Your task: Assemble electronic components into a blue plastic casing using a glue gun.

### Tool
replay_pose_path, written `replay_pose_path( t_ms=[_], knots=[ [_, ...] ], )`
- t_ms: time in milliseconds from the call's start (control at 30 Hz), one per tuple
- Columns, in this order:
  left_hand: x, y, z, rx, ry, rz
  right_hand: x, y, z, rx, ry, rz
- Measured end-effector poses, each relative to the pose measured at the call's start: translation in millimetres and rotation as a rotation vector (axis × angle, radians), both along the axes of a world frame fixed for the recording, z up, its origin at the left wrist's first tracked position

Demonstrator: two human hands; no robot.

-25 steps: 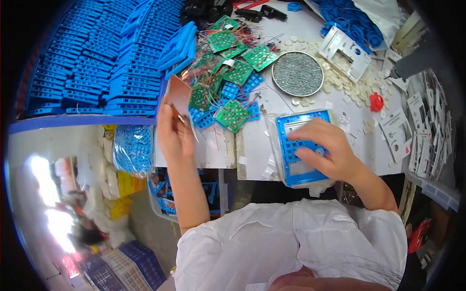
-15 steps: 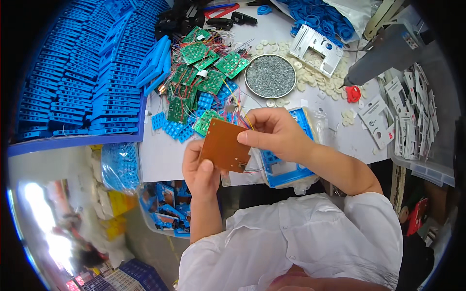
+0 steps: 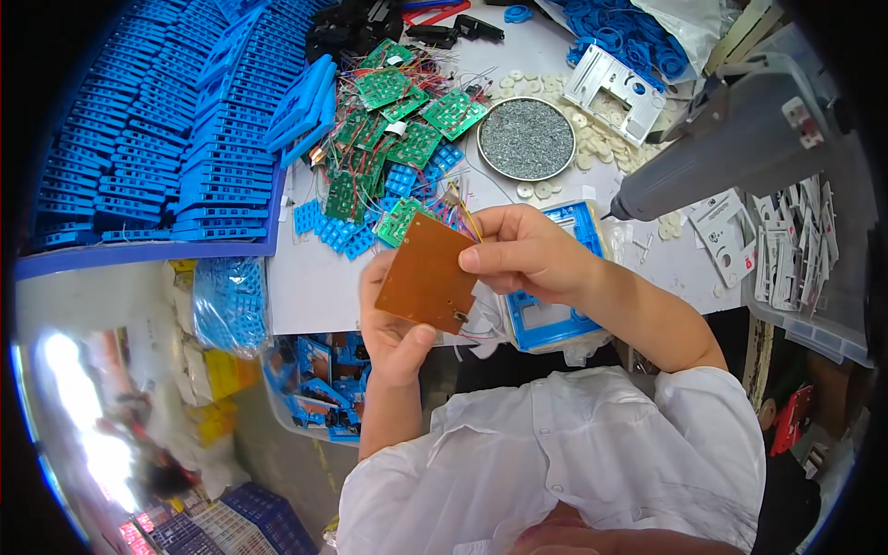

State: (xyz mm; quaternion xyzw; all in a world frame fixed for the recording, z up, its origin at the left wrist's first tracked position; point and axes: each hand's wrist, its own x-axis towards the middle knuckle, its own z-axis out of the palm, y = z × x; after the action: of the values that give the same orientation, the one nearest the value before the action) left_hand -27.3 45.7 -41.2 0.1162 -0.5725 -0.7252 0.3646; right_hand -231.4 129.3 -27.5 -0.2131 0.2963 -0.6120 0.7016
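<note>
Between my hands is a circuit board [image 3: 425, 273], its plain copper-brown face up and thin wires running off its edges. My left hand [image 3: 396, 338] is closed around its lower left side, with the fingers mostly hidden beneath. At the upper right edge, my right hand [image 3: 527, 252] pinches the board with the thumb on top. Under my right wrist lies a blue plastic frame [image 3: 555, 335] on clear wrapping. Just beyond the board is a heap of green circuit boards [image 3: 416, 143] with coloured wires and blue button pads [image 3: 342, 234].
A dark electric screwdriver [image 3: 703, 139] hangs at the right. A round tin of small screws [image 3: 526, 139] sits among pale discs [image 3: 601, 143]. Stacked blue casings [image 3: 213, 139] fill a bin at left; white panels [image 3: 791, 254] stand in a clear bin at right.
My left thumb has slid down toward the board's lower edge. The board has stayed nearly in place. The screwdriver has swung left and closer to my right hand.
</note>
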Motion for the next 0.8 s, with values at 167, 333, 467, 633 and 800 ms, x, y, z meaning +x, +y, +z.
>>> replay_pose_path(
  t_ms=[167,333,467,633,800],
  knots=[
    [5.5,-3.3,-9.4,-0.101,-0.099,0.012,-2.3,2.0,-4.6,0.035,-0.183,0.039],
    [-10.2,-29.0,17.6,-0.875,-0.257,0.133,-7.4,2.5,-13.8,-0.056,-0.261,-0.088],
    [-7.9,-38.7,30.2,-0.71,-0.059,0.054,2.3,-3.6,-10.6,0.043,-0.106,-0.204],
    [-10.8,-42.7,39.5,-1.0,-0.208,0.059,15.2,3.5,-0.4,0.011,-0.205,0.018],
    [-14.2,-34.1,38.3,-1.432,-0.244,0.216,4.9,16.5,-6.4,-0.228,0.084,0.12]
  ],
)
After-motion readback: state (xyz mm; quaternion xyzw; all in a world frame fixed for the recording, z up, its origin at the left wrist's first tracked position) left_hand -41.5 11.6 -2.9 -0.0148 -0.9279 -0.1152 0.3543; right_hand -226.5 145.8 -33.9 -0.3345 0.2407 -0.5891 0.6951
